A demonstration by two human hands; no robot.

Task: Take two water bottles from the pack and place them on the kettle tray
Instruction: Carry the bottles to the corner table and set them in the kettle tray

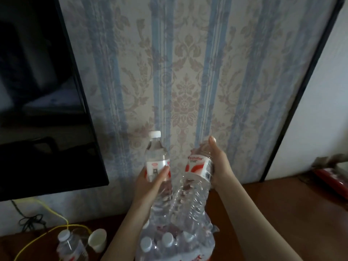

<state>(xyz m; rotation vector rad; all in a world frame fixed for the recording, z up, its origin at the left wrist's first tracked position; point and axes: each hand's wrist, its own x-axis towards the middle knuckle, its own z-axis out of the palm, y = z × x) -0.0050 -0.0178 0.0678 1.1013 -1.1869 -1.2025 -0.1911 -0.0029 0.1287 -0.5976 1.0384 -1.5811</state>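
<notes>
My left hand (150, 182) grips a clear water bottle (157, 157) with a white cap and a red and white label, held upright above the pack. My right hand (219, 166) grips a second water bottle (197, 178) of the same kind, tilted, with its cap hidden behind my fingers. Both bottles are lifted in front of the wallpapered wall. Below them sits the plastic-wrapped pack of bottles (175, 242) on the wooden desk, its wrap torn open at the top, several white caps showing. The kettle tray is not clearly in view.
A black TV (37, 91) hangs at the left. At the lower left of the wooden desk (263, 200) stand another bottle (70, 245) and a white paper cup (98, 239), with yellow and black cables (49, 217) behind. A red object (331, 178) lies at the right edge.
</notes>
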